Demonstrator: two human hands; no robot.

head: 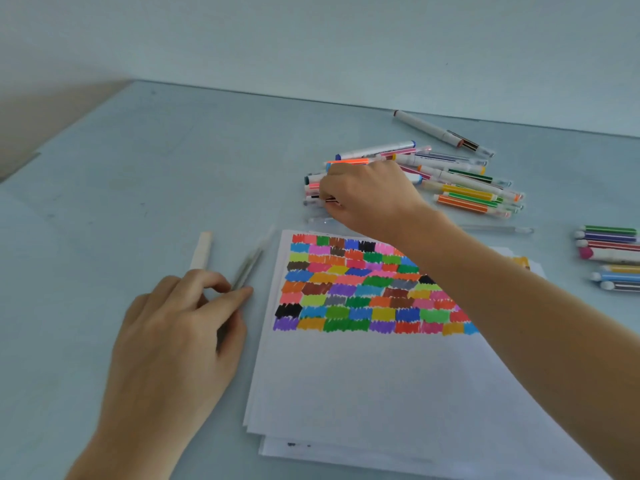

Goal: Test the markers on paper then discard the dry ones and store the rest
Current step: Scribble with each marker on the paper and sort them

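Observation:
A stack of white paper (346, 382) lies before me, its upper half filled with rows of coloured test patches (360, 289). Beyond it is a pile of markers (460, 188). My right hand (367, 195) reaches over the paper into the left end of the pile, its fingers curled round a marker with a dark stripe (329, 199). My left hand (176, 327) rests on the table left of the paper and pinches a thin grey marker (247, 271), which is blurred. A pale cream marker (202, 251) lies just beyond that hand.
A second group of markers (609, 258) lies at the right edge. One white marker (440, 131) lies apart near the table's far edge by the wall. Clear caps (495, 229) lie beside the paper's top. The table surface is pale blue.

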